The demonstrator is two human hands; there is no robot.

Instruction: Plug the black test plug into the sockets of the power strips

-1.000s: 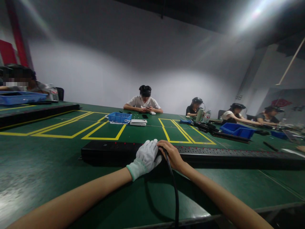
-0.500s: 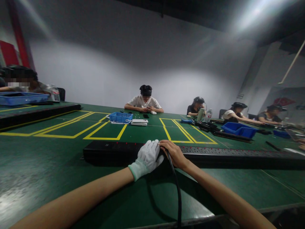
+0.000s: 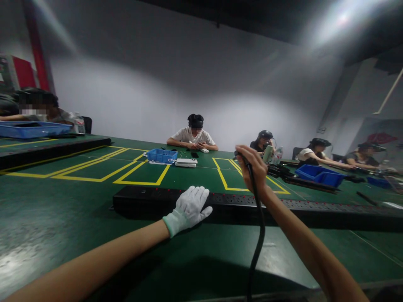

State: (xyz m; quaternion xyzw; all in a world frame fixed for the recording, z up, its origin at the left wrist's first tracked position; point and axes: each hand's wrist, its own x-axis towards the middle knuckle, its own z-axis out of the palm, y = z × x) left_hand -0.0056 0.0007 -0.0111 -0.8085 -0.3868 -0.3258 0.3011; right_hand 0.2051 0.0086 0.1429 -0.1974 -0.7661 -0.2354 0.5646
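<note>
A long black power strip (image 3: 138, 205) with rows of sockets and small red parts lies across the green table. My left hand (image 3: 190, 208), in a white glove with a green cuff, rests flat on its top with the fingers stretched out. Raised above the strip, my bare right hand (image 3: 253, 167) is closed around the end of a black power cord (image 3: 260, 235). The cord hangs from the hand down to the table's near edge. Most of the plug is hidden by my fingers.
Yellow tape lines (image 3: 135, 182) mark the green table (image 3: 78, 235). Beyond the strip stand a blue basket (image 3: 162, 156) and a white box (image 3: 186, 162). A blue bin (image 3: 319, 175) is at the right, a blue tray (image 3: 34, 130) at the left. Several people sit around the table.
My right hand has lifted off the strip, up and to the right, with the cord in it. My left hand stays on the strip, its fingers now spread flatter.
</note>
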